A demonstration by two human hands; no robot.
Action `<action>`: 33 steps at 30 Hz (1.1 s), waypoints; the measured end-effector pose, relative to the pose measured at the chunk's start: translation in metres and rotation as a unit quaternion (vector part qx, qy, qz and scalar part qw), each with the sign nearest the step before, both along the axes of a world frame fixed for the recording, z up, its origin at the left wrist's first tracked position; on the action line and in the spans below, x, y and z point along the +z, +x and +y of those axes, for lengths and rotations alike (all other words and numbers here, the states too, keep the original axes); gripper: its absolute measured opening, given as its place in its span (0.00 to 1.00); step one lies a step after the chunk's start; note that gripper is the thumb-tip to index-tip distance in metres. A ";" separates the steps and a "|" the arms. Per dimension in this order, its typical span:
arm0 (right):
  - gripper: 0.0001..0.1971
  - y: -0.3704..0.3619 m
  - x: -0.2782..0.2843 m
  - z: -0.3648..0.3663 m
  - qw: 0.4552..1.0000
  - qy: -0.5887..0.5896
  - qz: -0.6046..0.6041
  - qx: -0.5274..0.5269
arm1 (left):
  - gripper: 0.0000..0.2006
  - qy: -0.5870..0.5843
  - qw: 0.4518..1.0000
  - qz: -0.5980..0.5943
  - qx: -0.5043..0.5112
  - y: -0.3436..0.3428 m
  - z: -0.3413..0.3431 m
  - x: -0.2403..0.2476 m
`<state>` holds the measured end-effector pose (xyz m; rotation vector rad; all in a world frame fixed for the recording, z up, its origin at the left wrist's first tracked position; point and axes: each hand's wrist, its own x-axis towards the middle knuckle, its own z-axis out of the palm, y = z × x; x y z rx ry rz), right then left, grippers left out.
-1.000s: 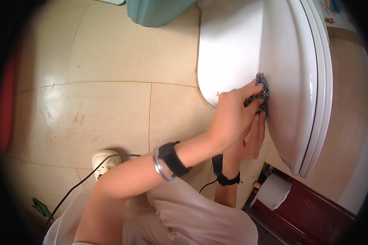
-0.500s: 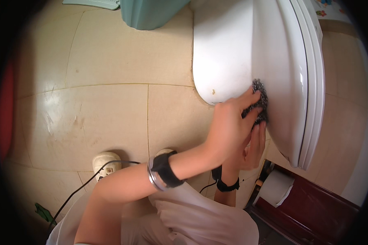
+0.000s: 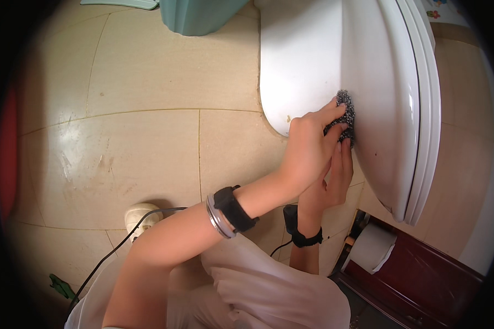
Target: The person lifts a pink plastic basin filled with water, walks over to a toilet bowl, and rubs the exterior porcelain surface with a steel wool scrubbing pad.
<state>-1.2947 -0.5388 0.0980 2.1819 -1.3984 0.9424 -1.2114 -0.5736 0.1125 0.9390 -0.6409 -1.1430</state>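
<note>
A dark grey, glittery scouring pad (image 3: 348,114) is pressed flat to the white side of a toilet (image 3: 380,88), where the bowl curves into its base. My left hand (image 3: 307,143) reaches across from the lower left, its fingers bent over the pad and holding it. Just below, my right hand (image 3: 339,174) has its fingertips on the pad's lower end, and part of that hand is hidden behind the left one. Black straps circle both wrists, and a clear bangle (image 3: 220,219) sits by the left strap.
A pale green bin (image 3: 200,16) stands on the tiled floor (image 3: 142,159) at the far side. At lower right is a dark red cabinet (image 3: 422,279) with a toilet paper roll (image 3: 372,249). A black cable (image 3: 105,256) runs past my shoe (image 3: 142,216).
Both hands have slid the scouring pad a little farther away along the toilet's side. A small dark spot on the bowl now shows to the right of the fingers.
</note>
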 end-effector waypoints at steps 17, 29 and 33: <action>0.15 -0.020 -0.044 -0.034 0.998 0.052 -0.022 0.016 | 0.14 -0.095 0.931 -0.344 0.078 -0.015 -0.041 -0.033; 0.11 -0.002 -0.034 -0.060 0.998 -0.058 0.009 0.010 | 0.14 -0.080 0.942 -0.317 0.080 -0.002 -0.039 -0.017; 0.12 0.006 -0.028 -0.063 0.996 -0.080 -0.017 0.022 | 0.14 -0.071 0.952 -0.291 0.058 0.004 -0.044 -0.020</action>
